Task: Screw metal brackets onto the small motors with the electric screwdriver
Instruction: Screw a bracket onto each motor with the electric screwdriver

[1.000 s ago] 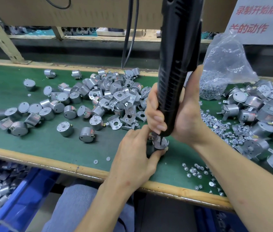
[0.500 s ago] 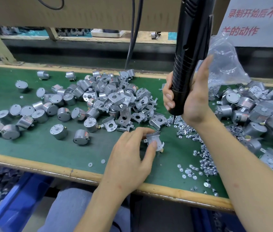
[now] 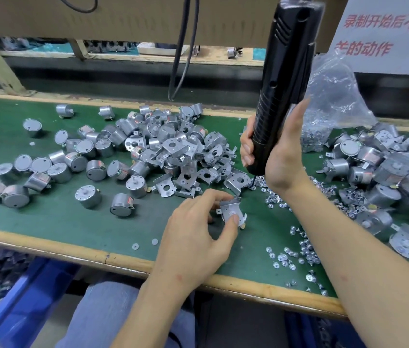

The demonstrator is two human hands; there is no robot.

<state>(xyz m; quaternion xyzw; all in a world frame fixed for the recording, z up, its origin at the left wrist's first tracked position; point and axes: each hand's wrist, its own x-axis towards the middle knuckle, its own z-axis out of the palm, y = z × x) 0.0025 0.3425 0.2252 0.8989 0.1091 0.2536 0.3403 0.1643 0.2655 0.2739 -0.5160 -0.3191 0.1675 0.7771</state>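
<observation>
Right hand (image 3: 282,156) first: curled tight round the black electric screwdriver (image 3: 286,79), holding it up tall, tip down just over the loose screws (image 3: 272,200), apart from the held part. Under everything, the green bench (image 3: 47,222). Across its left and middle, a heap of small motors (image 3: 60,169) beside a heap of bent metal brackets (image 3: 186,156). Over on the right, a clear bag (image 3: 334,101) of screws and a pile of motors with brackets on (image 3: 374,169). Near the front edge, left hand (image 3: 193,237) pinching one motor with a bracket (image 3: 231,210) on top, thumb pressing the flat plate, fingers curled over the far side; cannot tell if resting on the mat or lifted a little. Likely light, hard and stiff, smooth and a bit slippery, with thin sharp bracket edges. Best held low by the round sides, keeping the thumb off the screw holes. Seems ready for a screw. Smallest of all, tiny white washers (image 3: 135,246) by the front edge.
</observation>
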